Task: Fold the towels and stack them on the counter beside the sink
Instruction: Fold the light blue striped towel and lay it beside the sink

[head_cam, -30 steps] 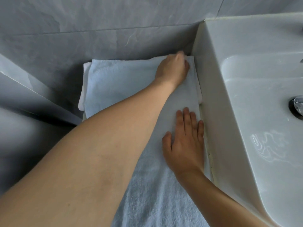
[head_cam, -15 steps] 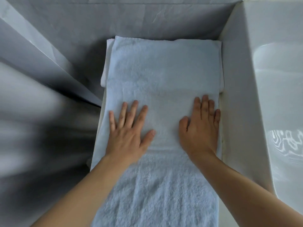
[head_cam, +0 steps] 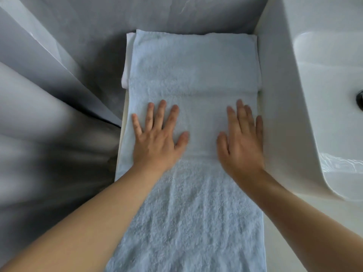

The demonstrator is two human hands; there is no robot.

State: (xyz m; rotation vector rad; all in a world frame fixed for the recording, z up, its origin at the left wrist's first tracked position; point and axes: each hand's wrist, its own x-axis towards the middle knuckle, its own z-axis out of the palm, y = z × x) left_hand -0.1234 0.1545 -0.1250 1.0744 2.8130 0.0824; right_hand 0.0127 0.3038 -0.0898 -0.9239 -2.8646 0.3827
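Note:
A pale blue-white towel [head_cam: 192, 63] lies lengthwise on the narrow counter strip left of the sink [head_cam: 322, 79], running from the back wall toward me. Its far part lies over a folded white towel [head_cam: 126, 61], whose edge shows at the left. A smooth woven band crosses the top towel at mid-length. My left hand [head_cam: 157, 142] lies flat on that band, fingers spread, palm down. My right hand [head_cam: 242, 142] lies flat on the band too, close to the sink's side wall. Neither hand grips the cloth.
The white basin's tall side wall [head_cam: 275, 95] borders the towel on the right. Grey tiled walls [head_cam: 78, 46] close in behind and at the left, where a slanted grey edge [head_cam: 59, 79] juts toward the counter. A dark drain fitting [head_cam: 359, 99] shows at the right edge.
My left hand has come back from the far right corner of the towel and settled flat on the band. Since half a second ago both hands barely moved; the view shifted slightly.

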